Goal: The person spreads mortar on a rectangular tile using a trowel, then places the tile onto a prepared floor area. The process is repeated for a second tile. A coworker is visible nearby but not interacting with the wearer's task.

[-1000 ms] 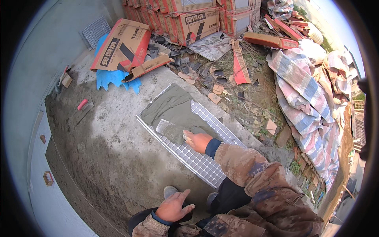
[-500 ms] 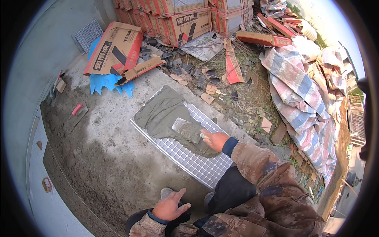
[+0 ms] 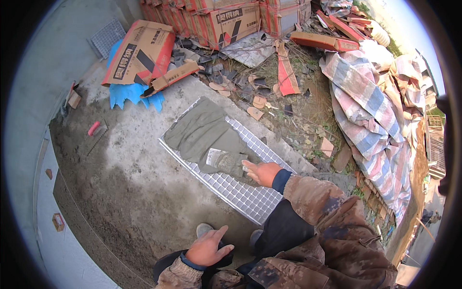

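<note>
My right hand (image 3: 262,174) is closed around the handle of a flat metal trowel (image 3: 217,158), its blade smeared with grey mortar. The blade presses into a thick layer of wet mortar (image 3: 199,130) on a panel of small white grid squares (image 3: 240,196). Mortar covers the far part of this panel, with bare squares along its right edge and near end. Close to my body, my left hand (image 3: 208,247) hovers over my knee, fingers stretched apart and holding nothing. The trowel's handle is mostly hidden by my fingers.
A red-handled notched trowel (image 3: 94,128) lies on the concrete at left. An opened cardboard box (image 3: 139,55) rests on blue plastic, before stacked cartons (image 3: 233,24). Broken tile pieces (image 3: 255,113) litter the ground. A striped tarp (image 3: 361,96) covers a heap at right.
My right hand and the trowel have shifted slightly away from me, pushing mortar up the panel. More white squares show at the near end. My left hand stays about where it was.
</note>
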Tool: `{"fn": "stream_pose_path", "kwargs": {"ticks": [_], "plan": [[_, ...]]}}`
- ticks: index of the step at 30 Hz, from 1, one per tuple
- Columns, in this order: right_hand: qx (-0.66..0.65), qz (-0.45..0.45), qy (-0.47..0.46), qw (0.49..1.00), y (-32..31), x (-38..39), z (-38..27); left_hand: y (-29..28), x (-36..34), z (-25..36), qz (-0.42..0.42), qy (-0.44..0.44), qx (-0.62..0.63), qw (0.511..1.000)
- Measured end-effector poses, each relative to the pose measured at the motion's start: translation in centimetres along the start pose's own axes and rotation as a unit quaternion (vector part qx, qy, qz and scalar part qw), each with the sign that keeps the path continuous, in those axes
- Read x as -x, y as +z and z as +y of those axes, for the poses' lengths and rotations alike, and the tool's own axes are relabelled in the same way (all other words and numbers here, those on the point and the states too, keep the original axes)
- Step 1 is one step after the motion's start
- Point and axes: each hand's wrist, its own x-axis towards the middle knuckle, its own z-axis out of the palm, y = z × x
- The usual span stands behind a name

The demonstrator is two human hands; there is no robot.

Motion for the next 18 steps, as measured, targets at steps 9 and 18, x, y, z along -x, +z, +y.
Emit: {"fn": "stream_pose_path", "kwargs": {"ticks": [9,18], "plan": [[-0.200,0.335,-0.024,0.920,2.6,-2.2,2.3,0.5,0.7,-0.5,0.016,0.009,-0.008,1.000],[-0.235,-0.003,0.027,0.972,-0.8,2.4,-0.5,0.2,-0.6,0.5,0.007,0.041,-0.011,0.999]]}}
